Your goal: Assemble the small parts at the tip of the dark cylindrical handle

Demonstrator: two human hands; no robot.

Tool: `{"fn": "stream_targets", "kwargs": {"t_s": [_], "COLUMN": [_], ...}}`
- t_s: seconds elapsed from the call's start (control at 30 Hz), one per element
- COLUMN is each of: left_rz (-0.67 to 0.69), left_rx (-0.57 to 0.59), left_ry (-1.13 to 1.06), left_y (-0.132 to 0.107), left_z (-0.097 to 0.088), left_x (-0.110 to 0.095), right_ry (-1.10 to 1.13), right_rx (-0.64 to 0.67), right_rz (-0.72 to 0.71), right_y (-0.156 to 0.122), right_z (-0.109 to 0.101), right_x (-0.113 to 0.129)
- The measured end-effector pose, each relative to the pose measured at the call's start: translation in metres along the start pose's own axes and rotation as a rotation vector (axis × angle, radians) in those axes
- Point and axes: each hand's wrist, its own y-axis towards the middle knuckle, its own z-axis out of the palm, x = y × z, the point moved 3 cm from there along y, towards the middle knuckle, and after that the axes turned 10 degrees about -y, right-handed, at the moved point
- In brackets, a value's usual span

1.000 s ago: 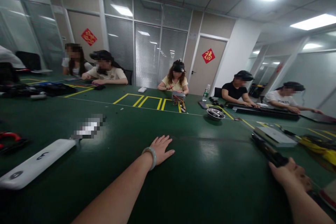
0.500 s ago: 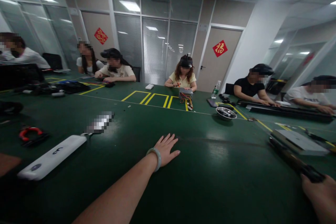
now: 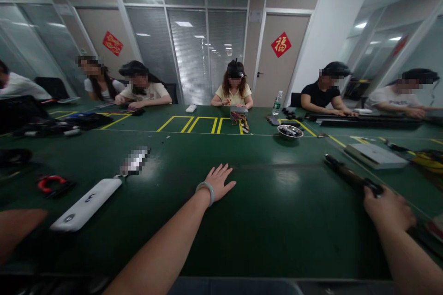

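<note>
My left hand (image 3: 218,180) lies flat on the dark green table (image 3: 263,212) near its middle, fingers spread, a pale bangle on the wrist; it holds nothing. My right hand (image 3: 389,209) is at the right, fingers wrapped round the near end of a long dark bar-shaped object (image 3: 349,177) that lies on the table and points away to the left.
A white oblong device (image 3: 86,203) lies to the left, with a red-and-black tool (image 3: 51,183) beyond it. A metal bowl (image 3: 290,132), a grey flat box (image 3: 375,156), a bottle (image 3: 277,103) and yellow tape outlines (image 3: 194,124) sit farther off. Several people sit round the table.
The view has tilted down and swung, so my right hand is back in full view on the dark bar. My left hand stays flat in the same spot.
</note>
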Motion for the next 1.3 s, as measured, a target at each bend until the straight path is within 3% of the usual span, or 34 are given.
{"fn": "stream_targets", "kwargs": {"t_s": [0.1,0.23,0.43,0.67,0.77,0.83,1.0,1.17,1.23,1.3], "left_rz": [0.002,-0.017,-0.052,0.174,0.273,0.265,0.157,0.155,0.162,0.159], "left_rx": [0.021,0.020,-0.071,-0.261,-0.261,-0.245,-0.228,-0.216,-0.207,-0.199], "left_ry": [0.007,0.003,-0.057,0.014,0.062,0.045,0.018,0.049,0.034,0.009], "left_y": [-0.001,-0.002,-0.004,-0.015,-0.018,-0.018,-0.013,-0.010,-0.010,-0.009], "left_z": [-0.001,-0.001,-0.002,-0.013,-0.016,-0.017,-0.020,-0.023,-0.024,-0.024], "left_x": [-0.002,-0.002,-0.001,-0.030,-0.043,-0.045,-0.039,-0.040,-0.041,-0.040], "right_ry": [0.012,0.030,0.148,0.427,0.538,0.594,0.609,0.387,0.236,0.087], "right_rx": [0.044,0.002,0.012,0.200,0.300,0.367,0.401,0.293,0.359,0.536], "right_rz": [-0.065,-0.246,-0.528,-0.936,-1.111,-1.210,-1.246,-1.150,-1.132,-1.170], "right_y": [-0.030,-0.080,-0.160,-0.241,-0.272,-0.289,-0.301,-0.262,-0.243,-0.230], "right_z": [-0.012,-0.029,-0.049,-0.060,-0.062,-0.063,-0.072,-0.094,-0.096,-0.091], "right_x": [0.025,0.072,0.154,0.249,0.280,0.294,0.299,0.262,0.245,0.233]}}
